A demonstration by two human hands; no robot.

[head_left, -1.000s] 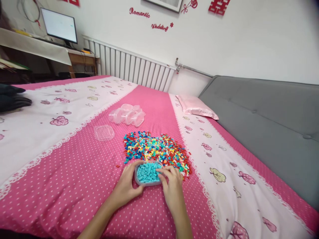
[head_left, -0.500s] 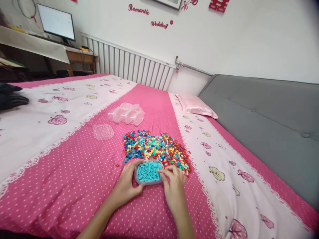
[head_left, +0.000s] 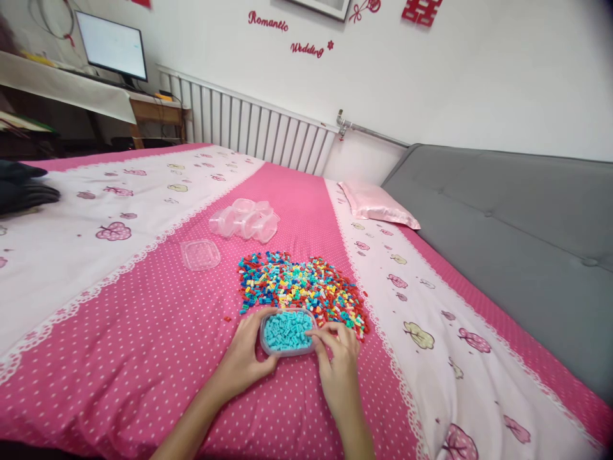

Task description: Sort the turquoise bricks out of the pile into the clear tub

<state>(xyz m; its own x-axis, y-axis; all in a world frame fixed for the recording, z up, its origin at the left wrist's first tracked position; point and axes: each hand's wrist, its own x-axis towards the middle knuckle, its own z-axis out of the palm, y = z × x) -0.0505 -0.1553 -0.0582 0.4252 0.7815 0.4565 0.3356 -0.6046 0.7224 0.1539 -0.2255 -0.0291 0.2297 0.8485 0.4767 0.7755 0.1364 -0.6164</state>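
Observation:
A small clear plastic box [head_left: 264, 345] full of turquoise toy bricks [head_left: 287, 329] sits low in the middle of the head view. My left hand [head_left: 249, 345] is wrapped round its left side, thumb along the near edge and fingers at the far left corner. At the right rim is my right hand [head_left: 338, 345], its fingers bent together and the fingertips reaching in over the bricks. Whatever is between those fingertips is too small to make out. Just beyond the box spreads a pile of mixed toy bricks [head_left: 301, 281] in red, blue, yellow, white and turquoise.
Several clear plastic boxes [head_left: 245, 220] lie grouped behind the pile, with a clear lid [head_left: 200, 254] to their left. All this rests on a pink dotted bedspread [head_left: 143, 332]. A pink pillow [head_left: 378, 204] lies near the grey headboard [head_left: 502, 223]. A dark glove-like item [head_left: 23, 188] is at far left.
The right fingertips have shifted very slightly over the turquoise bricks at the right rim. My left hand keeps its hold on the box. The whole view has moved a little.

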